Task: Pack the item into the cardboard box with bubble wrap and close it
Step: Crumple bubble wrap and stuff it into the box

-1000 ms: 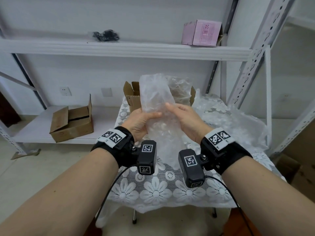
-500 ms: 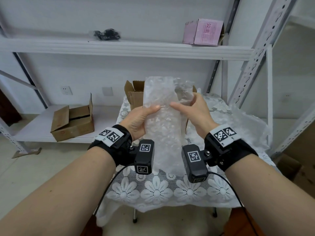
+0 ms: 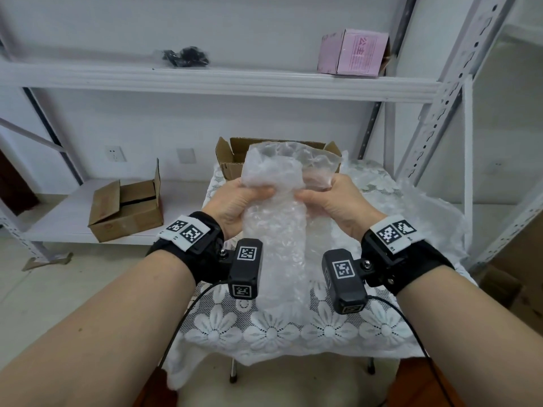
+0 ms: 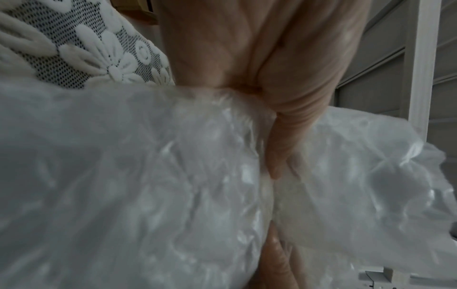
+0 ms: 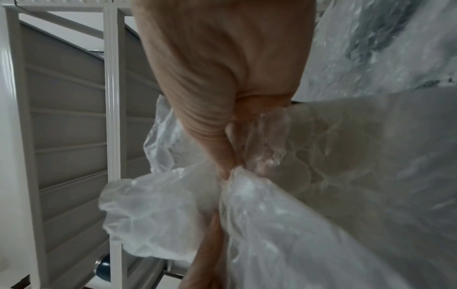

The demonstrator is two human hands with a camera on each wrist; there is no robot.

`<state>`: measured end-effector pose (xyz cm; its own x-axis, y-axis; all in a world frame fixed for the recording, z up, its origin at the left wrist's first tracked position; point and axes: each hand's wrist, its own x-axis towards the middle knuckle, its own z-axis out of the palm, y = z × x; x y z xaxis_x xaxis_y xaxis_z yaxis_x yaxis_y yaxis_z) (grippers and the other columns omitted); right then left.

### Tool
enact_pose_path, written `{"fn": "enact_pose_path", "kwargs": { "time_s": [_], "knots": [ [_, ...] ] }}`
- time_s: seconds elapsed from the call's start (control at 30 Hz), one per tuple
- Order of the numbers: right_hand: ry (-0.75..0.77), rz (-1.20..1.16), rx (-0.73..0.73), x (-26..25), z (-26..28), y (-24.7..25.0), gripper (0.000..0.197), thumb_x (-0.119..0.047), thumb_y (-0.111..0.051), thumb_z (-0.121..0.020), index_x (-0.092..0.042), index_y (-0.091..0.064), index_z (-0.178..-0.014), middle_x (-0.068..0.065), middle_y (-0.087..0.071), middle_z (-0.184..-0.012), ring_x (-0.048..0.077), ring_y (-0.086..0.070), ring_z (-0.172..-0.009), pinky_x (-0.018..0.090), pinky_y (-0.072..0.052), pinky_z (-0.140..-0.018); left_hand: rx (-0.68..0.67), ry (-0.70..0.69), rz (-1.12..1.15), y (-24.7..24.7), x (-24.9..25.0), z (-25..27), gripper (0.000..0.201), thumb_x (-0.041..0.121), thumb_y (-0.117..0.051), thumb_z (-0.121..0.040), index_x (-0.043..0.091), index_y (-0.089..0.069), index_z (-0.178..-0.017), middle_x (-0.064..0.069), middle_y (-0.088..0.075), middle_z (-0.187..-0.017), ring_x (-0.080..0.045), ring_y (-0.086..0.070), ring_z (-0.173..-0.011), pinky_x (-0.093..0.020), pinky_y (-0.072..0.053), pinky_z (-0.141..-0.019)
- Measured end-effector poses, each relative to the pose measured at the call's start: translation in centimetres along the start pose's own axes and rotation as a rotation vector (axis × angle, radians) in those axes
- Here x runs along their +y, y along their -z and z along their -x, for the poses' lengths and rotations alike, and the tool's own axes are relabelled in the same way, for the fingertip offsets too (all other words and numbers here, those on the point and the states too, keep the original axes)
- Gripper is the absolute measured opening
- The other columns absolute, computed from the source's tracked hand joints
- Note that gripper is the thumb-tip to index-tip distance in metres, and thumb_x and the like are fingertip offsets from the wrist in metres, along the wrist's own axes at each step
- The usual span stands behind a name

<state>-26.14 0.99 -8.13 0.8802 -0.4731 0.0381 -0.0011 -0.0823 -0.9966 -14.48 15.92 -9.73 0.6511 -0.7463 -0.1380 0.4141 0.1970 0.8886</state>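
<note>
A long sheet of clear bubble wrap (image 3: 279, 230) hangs upright between both hands above the lace-covered table (image 3: 293, 330). My left hand (image 3: 241, 201) grips its left side, thumb across the front. My right hand (image 3: 326, 198) grips the right side and the folded-over top flap. Each wrist view shows the thumb and fingers pinching the bubble wrap (image 4: 173, 195) (image 5: 321, 195). Behind the sheet stands the open cardboard box (image 3: 232, 160), flaps up, its inside mostly hidden. No item to pack is visible; whether the wrap holds one I cannot tell.
More loose bubble wrap (image 3: 411, 207) lies on the table's right side. A second open cardboard box (image 3: 126, 210) sits on the low shelf at left. A pink box (image 3: 355, 51) and a black bundle (image 3: 185, 55) rest on the upper shelf. Metal rack uprights (image 3: 435, 113) stand at right.
The top of the bubble wrap has been bent over toward the right and back. Both hands went from fingers laid on the sheet to gripping it, and have spread slightly apart.
</note>
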Motion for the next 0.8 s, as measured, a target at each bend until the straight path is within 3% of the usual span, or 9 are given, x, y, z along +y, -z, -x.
{"fn": "enact_pose_path", "kwargs": {
  "time_s": [0.1, 0.2, 0.23, 0.3, 0.33, 0.4, 0.57, 0.67, 0.8],
  "knots": [
    [0.018, -0.035, 0.046, 0.1, 0.0, -0.2, 0.026, 0.009, -0.068, -0.078, -0.017, -0.072, -0.081, 0.0, -0.075, -0.078, 0.031, -0.063, -0.085, 0.046, -0.051, -0.083, -0.047, -0.01, 0.063, -0.2, 0.0, 0.0, 0.041, -0.006, -0.056, -0.082, -0.003, -0.059, -0.123, -0.021, -0.065, -0.119, -0.035, -0.064, -0.108, -0.046, -0.055, -0.086],
    [0.011, -0.1, 0.07, 0.6, -0.2, 0.0, 0.034, 0.011, -0.063, -0.082, -0.017, -0.078, -0.072, -0.004, -0.076, -0.077, 0.022, -0.063, -0.074, 0.035, -0.05, -0.072, -0.029, -0.015, 0.005, -0.2, 0.1, 0.0, 0.028, -0.003, -0.054, -0.084, 0.006, -0.064, -0.108, -0.011, -0.069, -0.105, -0.03, -0.065, -0.096, -0.051, -0.055, -0.082],
    [0.004, -0.13, 0.087, 0.7, -0.2, 0.2, 0.032, 0.012, -0.062, -0.082, -0.015, -0.077, -0.071, -0.003, -0.075, -0.074, 0.017, -0.062, -0.067, 0.029, -0.048, -0.067, -0.007, -0.008, -0.035, -0.2, 0.1, 0.0, 0.021, -0.003, -0.051, -0.085, 0.009, -0.065, -0.094, -0.009, -0.068, -0.097, -0.03, -0.063, -0.091, -0.053, -0.054, -0.078],
    [-0.02, -0.166, 0.134, 0.8, -0.3, 0.3, 0.023, 0.01, -0.064, -0.081, -0.009, -0.071, -0.071, 0.003, -0.073, -0.068, 0.018, -0.06, -0.064, 0.028, -0.048, -0.064, 0.037, 0.003, -0.088, -0.1, 0.0, 0.0, 0.033, -0.004, -0.046, -0.087, 0.015, -0.061, -0.064, -0.006, -0.067, -0.083, -0.029, -0.061, -0.082, -0.048, -0.055, -0.071],
    [-0.028, -0.169, 0.159, 0.9, -0.3, 0.3, 0.019, 0.009, -0.067, -0.08, -0.007, -0.069, -0.069, 0.006, -0.071, -0.068, 0.023, -0.06, -0.067, 0.031, -0.049, -0.066, 0.02, 0.016, -0.094, -0.1, 0.0, 0.0, 0.031, -0.001, -0.046, -0.087, 0.015, -0.062, -0.065, -0.008, -0.068, -0.087, -0.031, -0.061, -0.085, -0.048, -0.054, -0.074],
    [-0.031, -0.164, 0.202, 1.1, -0.5, 0.4, 0.02, 0.006, -0.069, -0.079, -0.007, -0.067, -0.063, 0.012, -0.067, -0.07, 0.028, -0.057, -0.072, 0.039, -0.047, -0.072, -0.07, 0.056, -0.042, 0.0, 0.2, 0.3, 0.019, 0.014, -0.047, -0.085, 0.009, -0.063, -0.095, -0.014, -0.065, -0.109, -0.034, -0.059, -0.102, -0.053, -0.048, -0.091],
    [-0.002, -0.157, 0.249, 1.2, -0.7, 0.6, 0.013, 0.006, -0.061, -0.086, 0.002, -0.071, -0.08, 0.024, -0.07, -0.089, 0.032, -0.064, -0.079, 0.044, -0.055, -0.08, -0.12, 0.12, -0.055, 0.1, 0.5, 0.8, 0.076, 0.06, -0.065, -0.071, 0.01, -0.054, -0.127, -0.011, -0.062, -0.126, -0.03, -0.061, -0.113, -0.052, -0.05, -0.089],
    [0.015, -0.194, 0.252, 1.0, -0.7, 0.5, 0.014, 0.011, -0.057, -0.085, 0.007, -0.068, -0.078, 0.018, -0.069, -0.088, 0.029, -0.066, -0.076, 0.032, -0.058, -0.065, -0.226, 0.173, -0.207, -0.5, -0.1, 1.4, 0.088, 0.056, -0.082, -0.054, 0.019, -0.056, -0.129, -0.009, -0.065, -0.126, -0.03, -0.06, -0.117, -0.053, -0.047, -0.095],
    [0.053, -0.243, 0.203, 0.7, -0.2, 0.4, 0.038, 0.02, -0.053, -0.078, -0.005, -0.065, -0.053, 0.007, -0.071, -0.09, 0.027, -0.066, -0.081, 0.037, -0.058, -0.071, -0.226, 0.226, -0.293, -0.6, -0.7, 1.7, 0.071, 0.042, -0.086, -0.054, 0.021, -0.064, -0.118, -0.007, -0.069, -0.119, -0.028, -0.063, -0.113, -0.05, -0.046, -0.098]
  ]
}}
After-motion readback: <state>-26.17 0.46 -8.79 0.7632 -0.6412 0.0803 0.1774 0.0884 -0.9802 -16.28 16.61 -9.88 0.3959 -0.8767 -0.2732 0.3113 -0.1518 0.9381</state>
